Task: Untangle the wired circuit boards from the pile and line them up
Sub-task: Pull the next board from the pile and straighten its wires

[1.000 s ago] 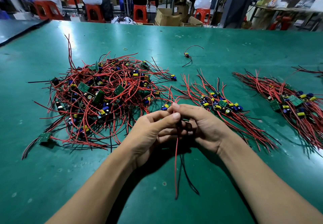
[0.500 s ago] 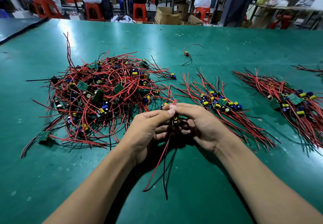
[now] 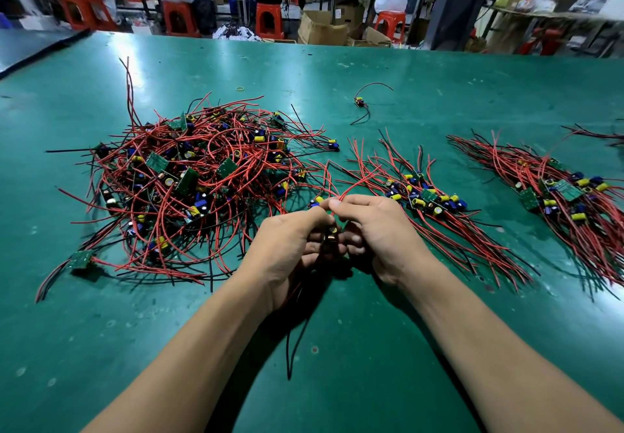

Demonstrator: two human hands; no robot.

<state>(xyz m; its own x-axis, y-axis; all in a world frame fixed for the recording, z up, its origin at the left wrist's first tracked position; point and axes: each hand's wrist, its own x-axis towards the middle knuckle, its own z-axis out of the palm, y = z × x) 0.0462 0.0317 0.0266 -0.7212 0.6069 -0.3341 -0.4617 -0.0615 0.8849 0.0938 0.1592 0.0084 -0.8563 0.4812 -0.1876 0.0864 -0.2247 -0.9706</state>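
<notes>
Nearest the person, thin black leads point(image 3: 292, 348) trail from under the hands across the green matted counter point(image 3: 337, 392). Just beyond, the left grip point(image 3: 290, 247) is curled round a small wired circuit board with a yellow-topped capacitor point(image 3: 332, 232). The right grip point(image 3: 378, 230) closes on it from the other side, thumb and forefinger pinching a red lead point(image 3: 354, 184) that rises beyond the fingertips.

The risk seems to sit in that lead, since it is unclear whether its far end is free. If it is snagged, a hard pull may drag neighbouring boards along, tighten a knot, or strain the joint where lead meets board. The trailing black leads could also catch under a wrist.

The board is mostly hidden by fingers, and only the capacitor and a dark part below it show. It is held over the counter between the tangled pile of red-and-black wired boards point(image 3: 189, 179) on the left and the nearer combed row of boards point(image 3: 429, 199) just right. A careless sweep when placing could knock that row out of line. A second row point(image 3: 567, 192) lies further right, and farther back sits a lone stray board point(image 3: 359, 101).
</notes>
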